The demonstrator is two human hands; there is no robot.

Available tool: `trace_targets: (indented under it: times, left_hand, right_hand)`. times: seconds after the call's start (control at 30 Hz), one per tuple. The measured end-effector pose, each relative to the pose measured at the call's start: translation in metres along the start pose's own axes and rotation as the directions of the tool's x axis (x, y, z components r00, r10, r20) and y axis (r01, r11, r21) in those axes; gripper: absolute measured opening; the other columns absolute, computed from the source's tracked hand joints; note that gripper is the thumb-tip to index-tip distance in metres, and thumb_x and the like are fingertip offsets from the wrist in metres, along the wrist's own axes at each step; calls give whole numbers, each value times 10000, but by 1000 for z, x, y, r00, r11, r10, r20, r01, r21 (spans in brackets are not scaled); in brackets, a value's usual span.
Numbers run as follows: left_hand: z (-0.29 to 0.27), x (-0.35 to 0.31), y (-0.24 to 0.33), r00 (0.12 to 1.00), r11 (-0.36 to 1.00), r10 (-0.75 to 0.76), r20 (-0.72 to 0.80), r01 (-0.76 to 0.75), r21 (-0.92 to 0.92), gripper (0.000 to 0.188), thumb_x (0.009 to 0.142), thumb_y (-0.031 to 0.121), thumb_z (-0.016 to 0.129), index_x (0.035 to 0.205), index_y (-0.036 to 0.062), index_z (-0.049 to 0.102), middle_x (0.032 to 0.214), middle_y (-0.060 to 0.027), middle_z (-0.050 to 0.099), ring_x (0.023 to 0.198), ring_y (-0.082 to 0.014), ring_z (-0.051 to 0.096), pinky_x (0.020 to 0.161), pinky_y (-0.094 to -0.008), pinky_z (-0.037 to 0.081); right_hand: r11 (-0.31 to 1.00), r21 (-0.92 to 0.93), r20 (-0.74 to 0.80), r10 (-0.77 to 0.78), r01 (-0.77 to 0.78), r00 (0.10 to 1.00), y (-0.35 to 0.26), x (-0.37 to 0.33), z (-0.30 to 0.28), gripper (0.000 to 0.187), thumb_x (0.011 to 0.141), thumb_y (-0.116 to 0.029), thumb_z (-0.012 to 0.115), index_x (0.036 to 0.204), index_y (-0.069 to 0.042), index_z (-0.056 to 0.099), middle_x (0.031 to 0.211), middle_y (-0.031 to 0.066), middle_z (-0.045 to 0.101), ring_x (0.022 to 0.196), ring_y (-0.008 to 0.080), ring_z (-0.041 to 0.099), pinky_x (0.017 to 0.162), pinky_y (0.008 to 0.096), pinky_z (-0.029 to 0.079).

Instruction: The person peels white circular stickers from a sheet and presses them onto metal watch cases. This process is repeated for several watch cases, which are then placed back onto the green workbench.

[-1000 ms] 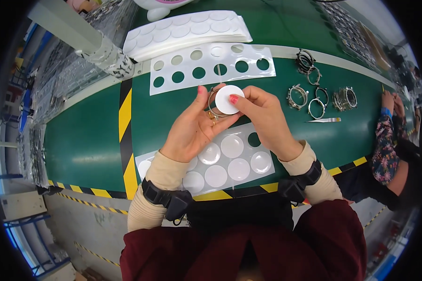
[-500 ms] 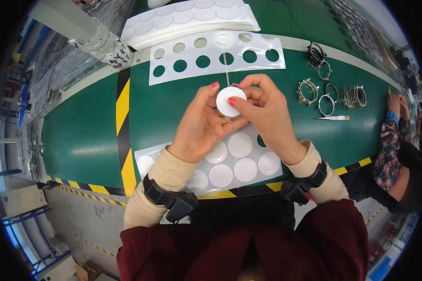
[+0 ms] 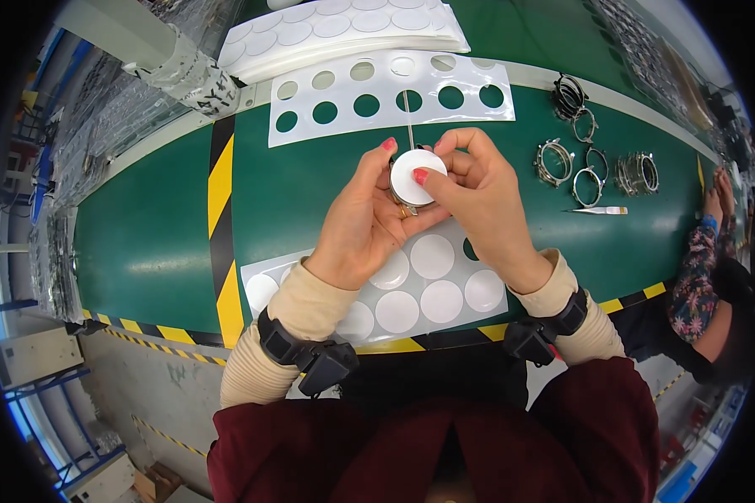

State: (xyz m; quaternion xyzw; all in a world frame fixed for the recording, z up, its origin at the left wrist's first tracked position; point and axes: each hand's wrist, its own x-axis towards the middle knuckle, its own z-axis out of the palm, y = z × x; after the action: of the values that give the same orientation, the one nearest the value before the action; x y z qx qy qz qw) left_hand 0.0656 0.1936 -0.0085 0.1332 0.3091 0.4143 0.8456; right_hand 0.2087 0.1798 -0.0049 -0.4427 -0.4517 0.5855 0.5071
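My left hand (image 3: pixel 356 222) cradles a round metal ring-like piece with a white round sticker (image 3: pixel 407 191) lying over its top. Only the rim of that piece shows beneath the sticker. The thumb of my right hand (image 3: pixel 493 201) presses on the sticker's face, its fingers closed around the far right side. A thin pale rod (image 3: pixel 409 130) extends from the far side of the piece, over a white sheet with round holes (image 3: pixel 344 89). Under my wrists lies a sheet of white round stickers (image 3: pixel 432 256), with one green gap near my right wrist.
Right of my hands stand several metal rings (image 3: pixel 554 162), a stack of rings (image 3: pixel 636 174) and a slim pointed silver tool (image 3: pixel 608 210). A stack of sticker sheets (image 3: pixel 335 59) lies at the back, beside a taped post (image 3: pixel 197 84). Another person's arm (image 3: pixel 694 268) rests at the far right.
Both hands and the held piece have shifted very slightly right and away from me. My right thumb stays on the white sticker.
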Motion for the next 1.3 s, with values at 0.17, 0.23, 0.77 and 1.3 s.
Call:
trace_targets:
  times: [0.17, 0.23, 0.77, 1.3]
  left_hand:
    - [-2, 1, 1, 999, 1000, -8, 31, 8, 6, 283, 938, 322, 454, 1036, 58, 479, 1058, -100, 579, 981, -202, 594, 905, -427, 493]
    - [-2, 1, 1, 999, 1000, -9, 32, 9, 18, 286, 938, 324, 453, 1036, 56, 479, 1061, -102, 577, 978, -200, 596, 906, -426, 492]
    - [-3, 1, 0, 999, 1000, -18, 27, 18, -10, 302, 934, 316, 456, 1051, 40, 494, 1056, -103, 576, 983, -202, 589, 892, -412, 497]
    - [2, -3, 1, 996, 999, -29, 82, 27, 32, 301, 943, 293, 458, 1088, 32, 494, 1049, -110, 581, 993, -204, 588, 894, -415, 498]
  right_hand:
    - [991, -128, -3, -35, 34, 999, 0, 0, 1, 209, 810, 12, 605, 952, -50, 465, 895, 47, 625, 757, 51, 543, 662, 183, 441]
    - [992, -120, -7, -43, 42, 999, 2, 0, 1, 208, 810, 15, 605, 951, -49, 465, 894, 44, 623, 753, 47, 538, 657, 179, 437]
    - [980, -148, -34, -142, 136, 989, 13, 2, 2, 200, 781, 5, 632, 910, -27, 482, 746, -18, 569, 600, 12, 373, 511, 165, 345]
    - [994, -98, 139, 57, -44, 989, -1, 8, -2, 200, 835, -118, 613, 1008, -22, 589, 850, 2, 592, 787, 37, 519, 692, 190, 435]
